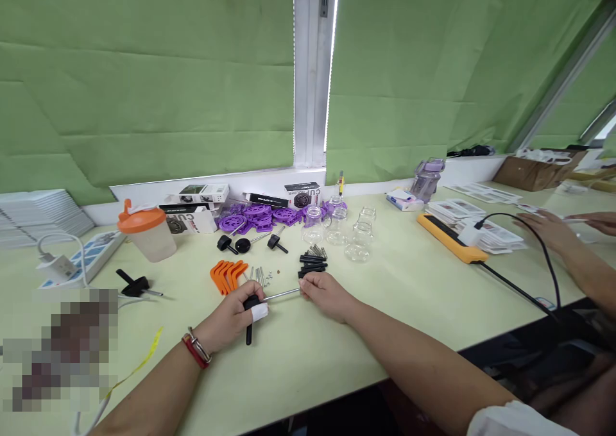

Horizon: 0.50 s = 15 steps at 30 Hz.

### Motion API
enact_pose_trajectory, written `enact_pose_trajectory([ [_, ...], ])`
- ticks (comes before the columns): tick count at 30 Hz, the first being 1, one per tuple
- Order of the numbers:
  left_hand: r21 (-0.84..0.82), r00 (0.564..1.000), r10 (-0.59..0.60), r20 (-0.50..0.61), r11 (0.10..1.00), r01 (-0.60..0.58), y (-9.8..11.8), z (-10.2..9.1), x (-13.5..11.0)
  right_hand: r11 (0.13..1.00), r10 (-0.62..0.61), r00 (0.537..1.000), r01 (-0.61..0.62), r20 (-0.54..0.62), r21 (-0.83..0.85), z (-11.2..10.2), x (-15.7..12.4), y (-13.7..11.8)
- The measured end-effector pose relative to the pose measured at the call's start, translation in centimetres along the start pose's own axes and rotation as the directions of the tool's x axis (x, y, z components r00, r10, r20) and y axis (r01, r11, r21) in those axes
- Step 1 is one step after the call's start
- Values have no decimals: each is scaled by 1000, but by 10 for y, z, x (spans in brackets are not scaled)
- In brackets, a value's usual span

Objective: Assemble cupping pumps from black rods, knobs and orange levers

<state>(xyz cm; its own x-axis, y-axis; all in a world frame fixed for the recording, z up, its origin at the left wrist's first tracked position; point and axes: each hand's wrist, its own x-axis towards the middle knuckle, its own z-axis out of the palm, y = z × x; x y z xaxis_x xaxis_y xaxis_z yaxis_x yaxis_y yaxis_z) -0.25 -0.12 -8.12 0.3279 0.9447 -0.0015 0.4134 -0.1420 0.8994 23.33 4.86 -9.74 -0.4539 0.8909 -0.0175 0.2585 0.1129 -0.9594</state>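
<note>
My left hand (235, 317), with a white wrap on the thumb, is closed around a black plastic part with a thin metal rod (283, 293). The part's black bar points down below my fingers. At the rod's far end, the fingertips of my right hand (327, 295) are pinched together. Just beyond my left hand lie orange bent pieces (228, 276) and several small metal pins (260, 276). Black tubes (312, 266) and a heap of springs (317, 251) rest past my right hand. Similar black parts with rods (243, 245) lie farther back.
Purple plastic pieces (257, 217) and boxes (192, 218) line the back. Clear plastic cups (357, 249) stand right of the middle. An orange-lidded container (149, 234) stands left. A yellow power strip (452, 238) and its cable lie right, near a co-worker's hands (548, 231).
</note>
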Motion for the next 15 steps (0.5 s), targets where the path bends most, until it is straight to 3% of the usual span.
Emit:
enact_pose_trajectory([
  [6,13,1000,7,2,1000,-7,0,-1,1,963,70,994,-89,82,254,-6,0,3],
  [15,24,1000,-3,10,1000,2,0,-2,1,963,41,994,-66,98,262,-8,2,6],
])
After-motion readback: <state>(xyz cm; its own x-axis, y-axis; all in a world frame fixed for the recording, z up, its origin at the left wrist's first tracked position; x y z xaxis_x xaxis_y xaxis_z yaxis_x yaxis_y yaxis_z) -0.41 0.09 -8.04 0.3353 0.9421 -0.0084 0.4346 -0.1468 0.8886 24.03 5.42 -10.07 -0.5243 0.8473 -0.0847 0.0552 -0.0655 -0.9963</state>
